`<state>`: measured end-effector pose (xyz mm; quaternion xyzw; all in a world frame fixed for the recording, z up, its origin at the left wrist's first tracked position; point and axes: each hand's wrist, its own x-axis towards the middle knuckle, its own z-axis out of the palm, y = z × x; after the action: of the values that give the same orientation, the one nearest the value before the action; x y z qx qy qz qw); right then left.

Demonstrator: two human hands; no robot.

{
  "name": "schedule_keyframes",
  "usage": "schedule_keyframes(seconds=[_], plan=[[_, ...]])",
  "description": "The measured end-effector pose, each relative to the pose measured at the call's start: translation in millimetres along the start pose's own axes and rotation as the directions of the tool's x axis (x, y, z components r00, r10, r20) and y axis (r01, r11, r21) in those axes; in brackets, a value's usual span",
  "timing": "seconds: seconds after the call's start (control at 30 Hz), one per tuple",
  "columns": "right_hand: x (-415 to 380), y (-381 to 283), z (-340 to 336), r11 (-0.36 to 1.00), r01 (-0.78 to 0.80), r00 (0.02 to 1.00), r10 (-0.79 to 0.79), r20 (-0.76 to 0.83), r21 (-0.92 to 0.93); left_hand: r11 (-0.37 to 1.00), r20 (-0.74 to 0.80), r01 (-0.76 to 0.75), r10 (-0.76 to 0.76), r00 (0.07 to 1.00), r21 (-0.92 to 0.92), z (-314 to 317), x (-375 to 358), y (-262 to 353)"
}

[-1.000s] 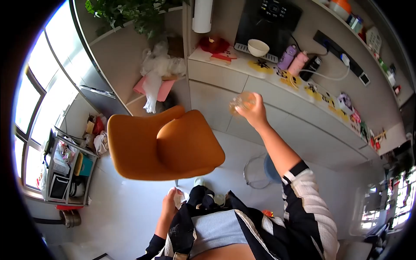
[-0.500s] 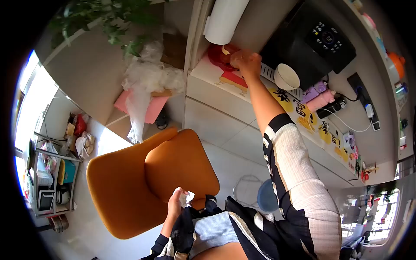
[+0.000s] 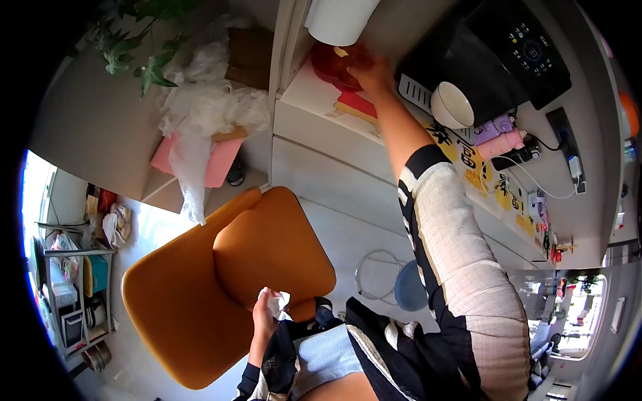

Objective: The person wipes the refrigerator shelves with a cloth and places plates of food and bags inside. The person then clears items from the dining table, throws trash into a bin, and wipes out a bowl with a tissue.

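Observation:
My right hand (image 3: 372, 72) reaches over a red dish (image 3: 328, 65) on the counter, below a white cylinder (image 3: 342, 20). Its fingers are bent around something reddish and see-through that I cannot make out clearly. Down near my body, my left hand (image 3: 263, 311) is closed on a crumpled white tissue (image 3: 279, 304), in front of the orange chair (image 3: 267, 247). To the right of my right forearm, a white bowl (image 3: 451, 105) rests on a slotted tray in front of a black appliance (image 3: 468, 60).
Purple and pink bottles (image 3: 501, 143) and a power strip (image 3: 567, 152) are on the counter. Plastic bags (image 3: 214, 100) lie over a pink box (image 3: 224, 160) at the left. A blue stool (image 3: 410, 287) stands below the drawers, and a shelf rack (image 3: 77, 294) at far left.
The view has shifted a little. My right hand has moved slightly over the red dish, still with bent fingers. My left hand still holds the tissue, now raised somewhat.

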<state>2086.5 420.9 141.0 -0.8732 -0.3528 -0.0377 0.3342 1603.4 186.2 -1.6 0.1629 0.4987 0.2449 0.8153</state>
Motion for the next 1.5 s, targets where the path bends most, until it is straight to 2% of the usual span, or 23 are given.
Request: schedule_keyframes(seconds=[0.17,0.27,0.33,0.43,0.47,0.5,0.53,0.57,0.6,0.7,0.8,0.83,0.87,0.9,1.0,1.03,1.07,1.1,1.23,1.3,1.37,1.47,1.5], plan=[[4.4,11.2,-0.6,0.994,0.062,0.987,-0.074,0.14,0.088,0.996,-0.01,0.065,-0.064,0.998,0.059,-5.0,1.4,15.4],[-10.9,2.9,1.1,1.0,-0.001,0.999,0.001,-0.032,0.001,0.988,0.038,0.109,-0.114,0.993,0.109,-1.9,10.1,27.1],[-51.7,-11.9,2.4,0.938,0.344,0.891,-0.317,-0.324,0.028,0.978,0.101,0.158,-0.172,0.98,0.136,11.5,16.8,43.9],[-150.2,-14.7,-12.0,0.798,0.59,0.795,-0.549,-0.26,0.119,0.954,0.163,0.16,-0.206,0.965,0.254,37.5,30.2,73.3],[-181.9,5.2,-18.6,0.766,0.633,0.773,-0.634,-0.034,0.107,0.933,0.227,0.164,-0.244,0.943,0.322,47.3,41.6,83.2],[-220.1,17.5,-25.4,0.721,0.69,0.724,-0.689,-0.031,0.068,0.913,0.277,0.168,-0.281,0.919,0.371,59.6,52.7,91.2],[-258.1,30.1,-29.0,0.748,0.658,0.745,-0.663,0.074,0.081,0.898,0.317,0.166,-0.309,0.897,0.407,72.3,62.1,96.7],[-296.5,43.1,-36.1,0.847,0.53,0.794,-0.51,0.329,0.035,0.882,0.355,0.163,-0.339,0.871,0.442,85.0,71.2,101.6],[-333.0,60.8,-39.7,0.885,0.45,0.802,-0.46,0.381,0.122,0.864,0.389,0.16,-0.371,0.843,0.477,96.9,78.5,104.4],[-449.3,108.0,-54.2,0.999,0.045,0.945,-0.048,0.323,0.018,0.705,0.465,0.028,-0.496,0.733,0.708,139.2,113.8,93.2],[-515.1,109.8,-93.2,0.949,-0.293,0.917,0.314,0.247,-0.119,0.499,0.549,-0.258,-0.619,0.562,0.827,161.4,154.6,63.3],[-535.4,107.6,-115.5,0.868,-0.478,0.86,0.493,0.133,-0.132,0.4,0.577,-0.444,-0.711,0.401,0.802,195.6,160.5,36.0],[-563.9,110.6,-132.2,0.834,-0.544,0.839,0.535,-0.102,-0.096,0.241,0.446,-0.483,-0.815,0.369,0.842,225.8,156.0,-3.8],[-589.5,108.0,-139.9,0.77,-0.632,0.762,0.598,-0.249,-0.085,0.083,0.302,-0.543,-0.896,0.327,0.836,255.3,150.3,-44.0],[-644.2,77.8,-141.9,0.591,-0.806,0.469,0.68,-0.564,0.043,-0.06,0.214,-0.883,-0.96,0.178,0.466,275.1,58.4,-96.9],[-666.4,71.9,-165.6,0.54,-0.832,0.352,0.689,-0.633,0.125,-0.048,0.211,-0.73,-0.943,0.259,0.682,273.4,23.8,-142.9],[-685.0,62.4,-184.4,0.492,-0.845,0.229,0.686,-0.691,0.209,0.039,0.056,-0.724,-0.998,-0.001,0.689,279.2,-12.5,-171.3],[-699.4,49.8,-176.1,0.412,-0.845,0.056,0.702,-0.71,0.341,0.046,0.001,-0.703,-0.998,-0.064,0.71,277.4,-44.9,-189.8],[-740.0,9.1,-145.4,0.184,-0.731,-0.402,0.661,-0.633,0.657,0.047,-0.172,-0.711,-0.957,-0.234,0.702,251.5,-140.2,-208.3],[-762.0,1.5,-129.3,0.154,-0.618,-0.585,0.564,-0.582,0.771,0.022,-0.232,-0.76,-0.946,-0.226,0.649,230.8,-159.0,-236.4],[-778.5,5.9,-117.2,0.144,-0.559,-0.686,0.473,-0.553,0.816,0.012,-0.245,-0.781,-0.947,-0.21,0.624,213.4,-172.9,-247.4],[-775.7,24.2,-108.4,0.309,-0.339,-0.812,0.381,-0.442,0.889,-0.021,-0.379,-0.857,-0.902,-0.206,0.515,217.5,-167.2,-266.1],[-781.9,33.2,-103.0,0.337,-0.288,-0.806,0.42,-0.417,0.896,0.072,-0.364,-0.891,-0.895,-0.256,0.449,220.9,-157.8,-279.2]])
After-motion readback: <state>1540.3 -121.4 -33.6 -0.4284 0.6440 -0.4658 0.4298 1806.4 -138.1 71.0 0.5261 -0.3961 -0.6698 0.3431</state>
